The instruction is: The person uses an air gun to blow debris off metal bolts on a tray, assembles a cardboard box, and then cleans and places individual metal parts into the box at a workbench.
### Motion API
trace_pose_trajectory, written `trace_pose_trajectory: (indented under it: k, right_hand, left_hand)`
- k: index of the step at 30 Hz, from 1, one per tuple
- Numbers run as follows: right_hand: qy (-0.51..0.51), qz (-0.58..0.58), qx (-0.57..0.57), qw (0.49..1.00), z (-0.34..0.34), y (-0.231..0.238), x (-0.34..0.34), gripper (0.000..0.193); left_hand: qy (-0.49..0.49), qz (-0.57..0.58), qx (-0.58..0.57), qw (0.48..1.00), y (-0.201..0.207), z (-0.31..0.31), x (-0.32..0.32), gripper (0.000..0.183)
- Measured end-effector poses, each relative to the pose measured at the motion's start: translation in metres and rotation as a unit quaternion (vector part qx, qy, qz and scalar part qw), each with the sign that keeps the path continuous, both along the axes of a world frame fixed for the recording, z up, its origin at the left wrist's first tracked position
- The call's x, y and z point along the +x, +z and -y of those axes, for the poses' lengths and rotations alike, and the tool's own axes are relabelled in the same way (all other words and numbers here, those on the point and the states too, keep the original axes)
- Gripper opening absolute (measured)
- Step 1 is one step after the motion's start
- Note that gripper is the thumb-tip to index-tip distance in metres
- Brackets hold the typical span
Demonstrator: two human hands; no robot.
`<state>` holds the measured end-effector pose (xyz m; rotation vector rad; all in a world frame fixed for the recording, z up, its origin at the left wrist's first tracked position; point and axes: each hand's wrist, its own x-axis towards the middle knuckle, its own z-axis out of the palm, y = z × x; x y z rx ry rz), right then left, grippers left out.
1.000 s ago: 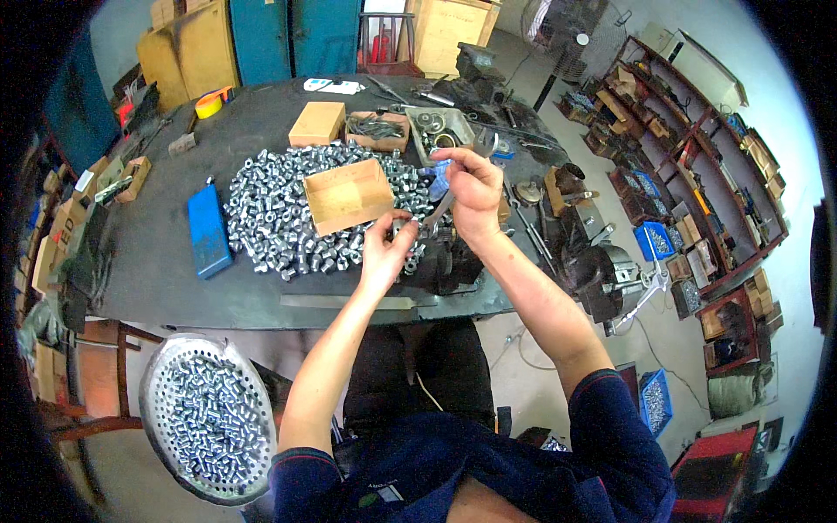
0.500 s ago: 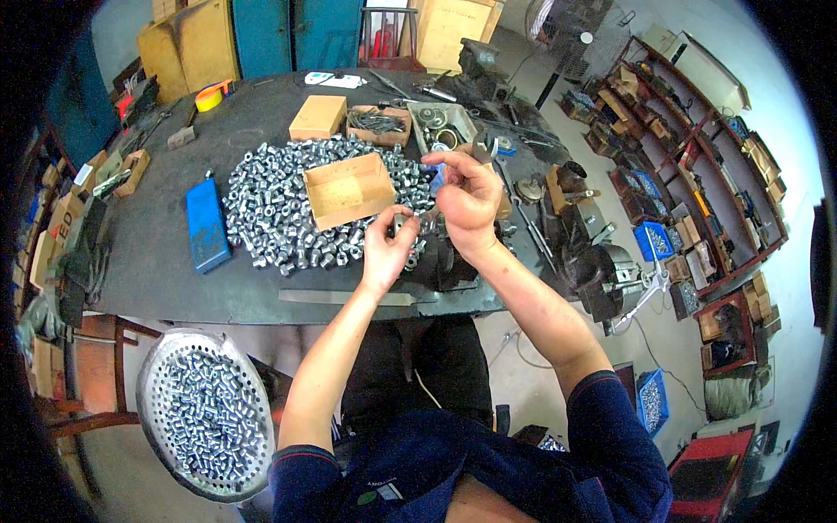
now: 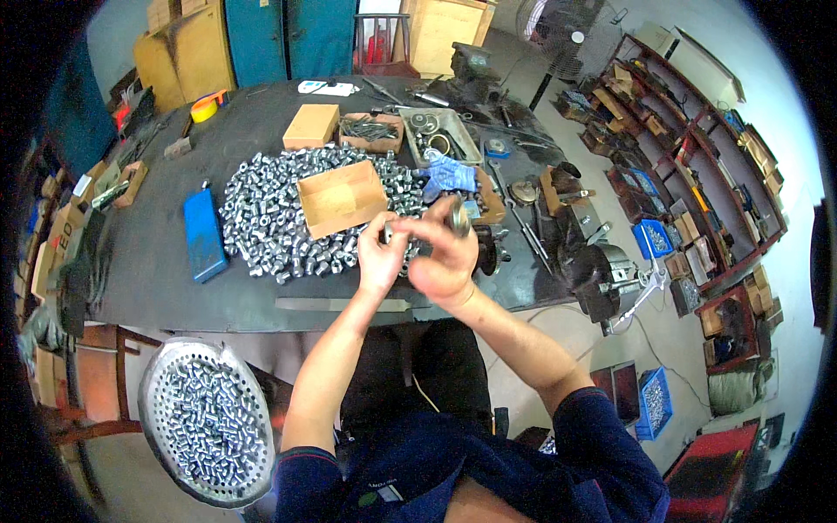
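Note:
My left hand (image 3: 381,254) pinches a small metal fitting (image 3: 389,232) at the near edge of a heap of silver fittings (image 3: 270,209) on the dark workbench (image 3: 166,261). Pressed close against it, my right hand (image 3: 442,254) grips a wrench whose round metal head (image 3: 459,217) shows above the fingers. Both hands meet over the bench's front middle, just below an open wooden box (image 3: 340,198) that sits in the heap.
A blue flat case (image 3: 202,234) lies left of the heap. A closed wooden box (image 3: 310,126), two trays of parts (image 3: 436,131) and a blue rag (image 3: 447,175) lie behind. A perforated pan of fittings (image 3: 206,420) stands at lower left. Shelves (image 3: 697,157) line the right.
My right hand has come down and toward me with the wrench, from raised above the bench to tight against my left hand. The left hand barely moved.

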<state>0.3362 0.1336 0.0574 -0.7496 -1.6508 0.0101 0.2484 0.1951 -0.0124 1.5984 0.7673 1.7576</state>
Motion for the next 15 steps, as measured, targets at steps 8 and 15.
trace_pose_trajectory:
  k: [8,15]
  right_hand:
    - [0.141,0.111,-0.018,0.984,0.063,-0.033,0.01,0.036]
    - [-0.17,-0.039,-0.368,0.913,0.052,-0.046,0.176,0.025]
  left_hand:
    - [-0.162,0.041,-0.336,0.927,0.014,0.008,-0.01,0.019]
    - [-0.253,0.062,-0.317,0.912,0.018,0.016,-0.025,0.036]
